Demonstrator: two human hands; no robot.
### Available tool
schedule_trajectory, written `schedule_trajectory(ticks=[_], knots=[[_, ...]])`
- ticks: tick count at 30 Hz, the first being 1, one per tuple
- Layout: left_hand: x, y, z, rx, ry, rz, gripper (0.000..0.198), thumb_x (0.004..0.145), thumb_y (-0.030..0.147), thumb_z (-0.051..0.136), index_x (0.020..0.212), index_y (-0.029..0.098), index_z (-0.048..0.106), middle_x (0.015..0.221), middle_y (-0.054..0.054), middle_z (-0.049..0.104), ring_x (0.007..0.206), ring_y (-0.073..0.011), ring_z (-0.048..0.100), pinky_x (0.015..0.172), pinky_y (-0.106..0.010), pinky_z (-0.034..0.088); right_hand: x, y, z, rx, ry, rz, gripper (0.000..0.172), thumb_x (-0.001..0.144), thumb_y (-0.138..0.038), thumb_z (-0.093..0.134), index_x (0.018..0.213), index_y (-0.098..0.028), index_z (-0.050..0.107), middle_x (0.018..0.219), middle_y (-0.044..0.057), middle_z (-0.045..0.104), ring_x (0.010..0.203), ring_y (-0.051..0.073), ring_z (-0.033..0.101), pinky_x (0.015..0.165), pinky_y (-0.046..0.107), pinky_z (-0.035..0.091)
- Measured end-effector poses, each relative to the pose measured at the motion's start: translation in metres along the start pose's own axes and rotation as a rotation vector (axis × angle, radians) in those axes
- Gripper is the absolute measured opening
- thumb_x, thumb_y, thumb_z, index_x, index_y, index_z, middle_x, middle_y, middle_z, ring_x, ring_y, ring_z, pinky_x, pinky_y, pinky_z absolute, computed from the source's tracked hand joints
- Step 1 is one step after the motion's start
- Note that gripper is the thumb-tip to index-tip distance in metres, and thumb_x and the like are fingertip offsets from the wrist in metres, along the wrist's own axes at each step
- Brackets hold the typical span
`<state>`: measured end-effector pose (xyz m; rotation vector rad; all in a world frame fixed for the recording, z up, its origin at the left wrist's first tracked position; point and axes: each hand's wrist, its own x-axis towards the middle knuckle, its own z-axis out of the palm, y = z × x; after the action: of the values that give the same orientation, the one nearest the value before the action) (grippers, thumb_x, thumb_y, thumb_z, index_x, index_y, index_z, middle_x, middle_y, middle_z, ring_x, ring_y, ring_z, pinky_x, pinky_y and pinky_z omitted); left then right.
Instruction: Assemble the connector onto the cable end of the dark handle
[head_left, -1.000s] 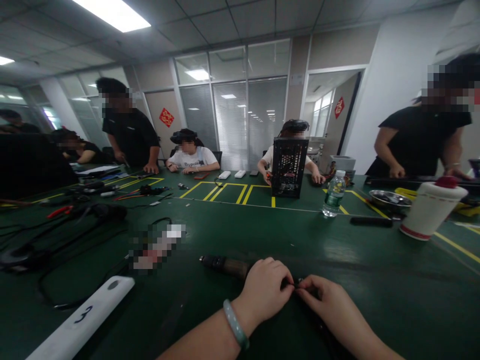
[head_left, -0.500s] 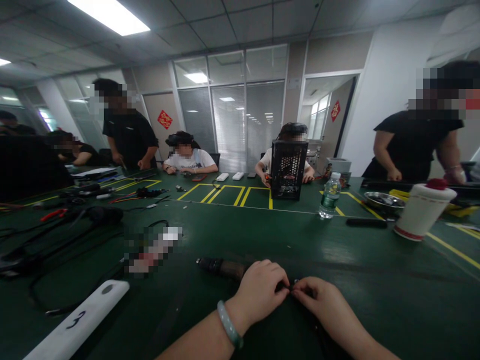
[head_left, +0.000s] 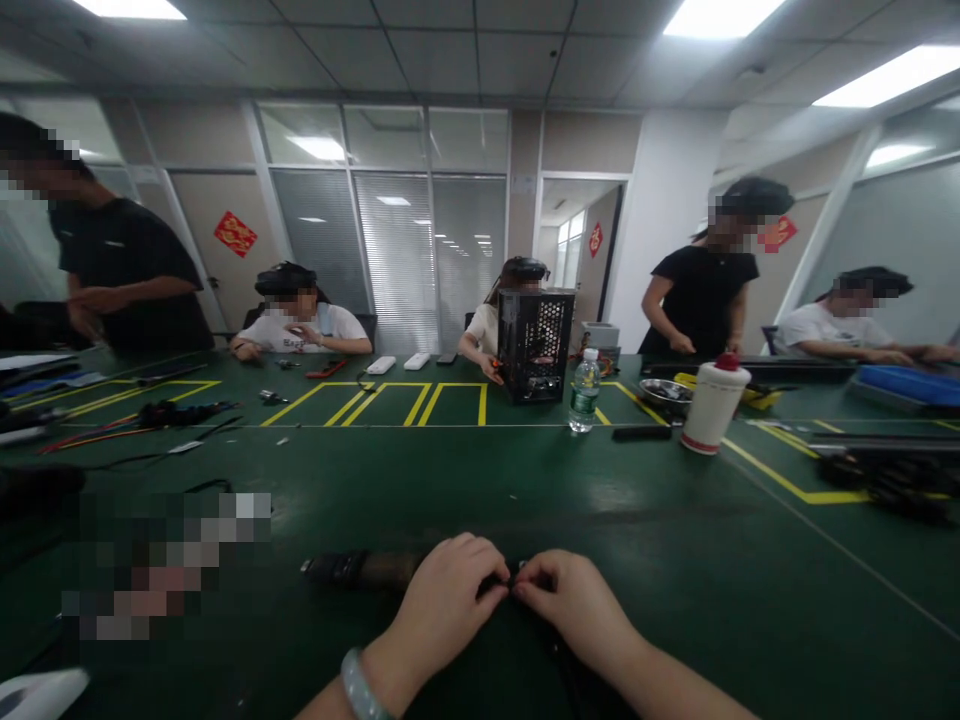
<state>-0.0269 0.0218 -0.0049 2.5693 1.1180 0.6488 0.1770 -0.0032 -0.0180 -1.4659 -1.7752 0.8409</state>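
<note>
My left hand, with a pale green bangle at its wrist, is closed with thumb and fingertips pinched together. Facing it, my right hand pinches too, and the fingertips of both nearly meet. Between them is a small dark piece, too small and too hidden to name. Behind my left hand a dark, cylindrical power screwdriver lies on the green table, its tip pointing left and its other end covered by the hand. Something dark and thin runs below my right hand, hard to make out.
Across the table a person holds a black computer case. A water bottle, a white bottle with a red cap and a metal bowl stand to the right. Cables and a white strip lie left.
The view has swung to the right, so things on the table appear further left. Both hands keep their pinch, fingertips close together. The person at the left has bent forward.
</note>
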Motion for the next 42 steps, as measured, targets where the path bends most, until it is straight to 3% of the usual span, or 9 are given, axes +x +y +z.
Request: schedule_trajectory(ticks=[8,11,27,34,42], knots=[[-0.0010,0.0017,0.0010,0.019,0.020,-0.050,0.023,0.083,0.013,0.068,0.101,0.027,0.062,0.099,0.004,0.062,0.094,-0.0197,0.055,0.082,-0.032,0.037,0.0006,0.0031,0.0008,-0.038,0.002,-0.006,0.009,0.081,-0.018,0.072,0.079,-0.024,0.078,0.080,-0.003,0.073,0.075,0.016,0.067,0.068,0.020,0.044],[-0.0012,0.0008,0.0021,0.024,0.016,-0.076,0.018,0.082,0.014,0.068,0.095,0.025,0.062,0.095,0.003,0.061,0.091,-0.0195,0.055,0.080,-0.032,0.037,-0.0004,0.0030,0.0007,-0.046,0.002,-0.007,0.009,0.081,-0.017,0.072,0.079,-0.024,0.077,0.079,-0.003,0.073,0.075,0.016,0.067,0.069,0.020,0.043],[-0.0028,0.0056,-0.0021,0.015,-0.001,-0.068,0.019,0.079,0.019,0.065,0.096,0.024,0.059,0.096,0.000,0.060,0.091,-0.0226,0.054,0.080,-0.034,0.039,0.0009,0.0080,0.0032,-0.046,0.013,-0.025,0.008,0.081,-0.019,0.072,0.078,-0.023,0.077,0.081,-0.002,0.073,0.076,0.016,0.066,0.067,0.020,0.043],[-0.0023,0.0055,-0.0020,0.045,-0.011,-0.037,0.017,0.081,0.014,0.058,0.095,0.023,0.058,0.097,-0.001,0.060,0.092,-0.0222,0.054,0.081,-0.034,0.040,-0.0001,0.0038,0.0006,-0.036,0.004,-0.023,0.008,0.082,-0.019,0.071,0.079,-0.023,0.077,0.082,-0.002,0.073,0.077,0.017,0.067,0.068,0.021,0.044],[-0.0028,0.0052,-0.0014,0.022,0.001,-0.035,0.023,0.079,0.014,0.064,0.099,0.025,0.058,0.099,0.001,0.060,0.094,-0.0219,0.053,0.082,-0.034,0.039,0.0002,0.0036,0.0008,-0.048,-0.007,-0.019,0.009,0.081,-0.017,0.071,0.080,-0.023,0.077,0.080,-0.002,0.073,0.075,0.016,0.066,0.071,0.021,0.045]])
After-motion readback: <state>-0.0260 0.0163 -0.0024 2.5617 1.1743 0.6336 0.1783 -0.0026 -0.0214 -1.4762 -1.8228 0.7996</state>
